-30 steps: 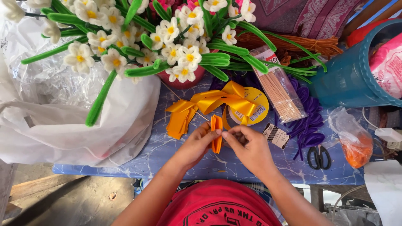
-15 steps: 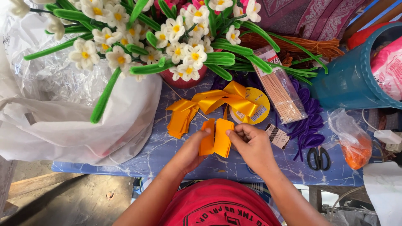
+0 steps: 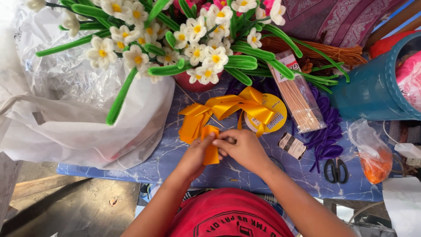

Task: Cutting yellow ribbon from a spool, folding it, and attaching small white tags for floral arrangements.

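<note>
Head view: the left hand (image 3: 196, 154) and right hand (image 3: 242, 148) both pinch 1 folded strip of orange ribbon (image 3: 211, 151) just above the blue table (image 3: 175, 162), beside a yellow ribbon roll (image 3: 267, 117). A loosened pinch could let the fold spring open. The right fingertips are tucked out of sight; the scissors (image 3: 336, 170) lie well apart.

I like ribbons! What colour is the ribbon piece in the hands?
Orange-yellow. The ribbon piece shows best in the head view, pinched between the left hand and right hand.
</note>
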